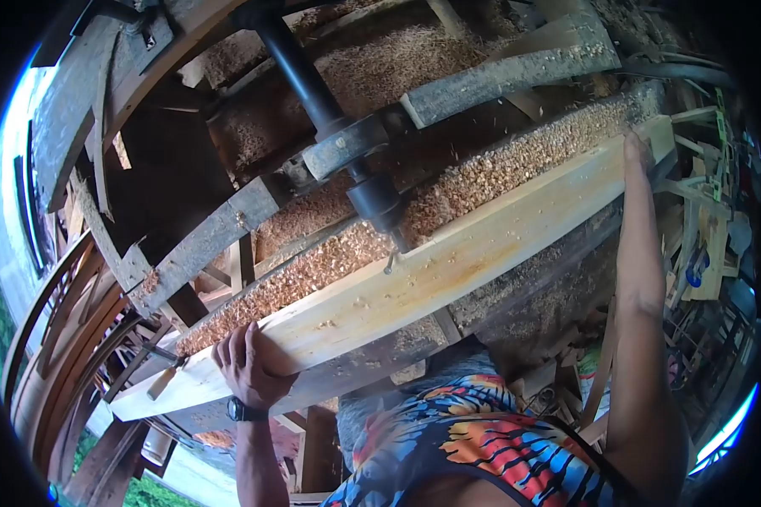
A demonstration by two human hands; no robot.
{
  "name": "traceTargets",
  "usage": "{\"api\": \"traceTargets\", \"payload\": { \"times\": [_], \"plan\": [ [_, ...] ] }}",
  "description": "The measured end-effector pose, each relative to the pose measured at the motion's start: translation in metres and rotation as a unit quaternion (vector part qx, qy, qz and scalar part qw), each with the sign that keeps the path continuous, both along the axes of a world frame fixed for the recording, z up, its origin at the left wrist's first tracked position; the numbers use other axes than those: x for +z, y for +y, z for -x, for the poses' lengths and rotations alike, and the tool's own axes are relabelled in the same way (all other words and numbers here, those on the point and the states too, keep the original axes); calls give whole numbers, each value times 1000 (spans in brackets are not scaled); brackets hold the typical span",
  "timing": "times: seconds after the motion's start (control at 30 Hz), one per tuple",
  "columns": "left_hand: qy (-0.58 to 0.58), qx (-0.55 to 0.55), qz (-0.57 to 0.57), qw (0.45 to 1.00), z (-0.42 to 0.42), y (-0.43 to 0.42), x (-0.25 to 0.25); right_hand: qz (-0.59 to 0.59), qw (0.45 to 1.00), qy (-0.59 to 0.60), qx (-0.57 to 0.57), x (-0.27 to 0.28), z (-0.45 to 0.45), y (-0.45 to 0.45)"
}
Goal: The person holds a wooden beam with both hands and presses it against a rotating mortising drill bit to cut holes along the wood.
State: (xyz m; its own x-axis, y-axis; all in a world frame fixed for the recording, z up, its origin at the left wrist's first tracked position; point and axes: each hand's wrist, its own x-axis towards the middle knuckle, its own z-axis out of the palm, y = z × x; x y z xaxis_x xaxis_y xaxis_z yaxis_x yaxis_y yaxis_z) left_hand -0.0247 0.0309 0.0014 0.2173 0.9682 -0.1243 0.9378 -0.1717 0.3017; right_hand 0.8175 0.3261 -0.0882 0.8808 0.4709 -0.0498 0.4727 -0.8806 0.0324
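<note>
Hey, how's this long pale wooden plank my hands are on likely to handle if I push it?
The long pale wooden plank looks thick, so it should stay stiff. Its length may make it heavy and prone to swing, though your bare left hand and right hand are far apart. Tan wood chips on it could make your hold slippery.

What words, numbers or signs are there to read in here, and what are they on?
There are none that I can read.
Anything on the wristwatch is too small to make out.
The wooden plank shows stains and wood chips, but no readable lettering.
</note>
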Motion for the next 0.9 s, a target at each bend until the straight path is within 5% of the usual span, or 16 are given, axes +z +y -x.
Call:
{"api": "traceTargets", "payload": {
  "times": [0.17,0.67,0.9],
  "plan": [
    [-1,-15,-18,1000,10,-3,-6,-38,998,-49,4,-37,-49,1],
    [-4,-29,-2,1000,45,-10,-5,-75,997,13,-17,-2,45,-19],
    [-9,-21,22,999,23,-3,1,22,999,-40,-26,-7,14,-9]
  ]
}}
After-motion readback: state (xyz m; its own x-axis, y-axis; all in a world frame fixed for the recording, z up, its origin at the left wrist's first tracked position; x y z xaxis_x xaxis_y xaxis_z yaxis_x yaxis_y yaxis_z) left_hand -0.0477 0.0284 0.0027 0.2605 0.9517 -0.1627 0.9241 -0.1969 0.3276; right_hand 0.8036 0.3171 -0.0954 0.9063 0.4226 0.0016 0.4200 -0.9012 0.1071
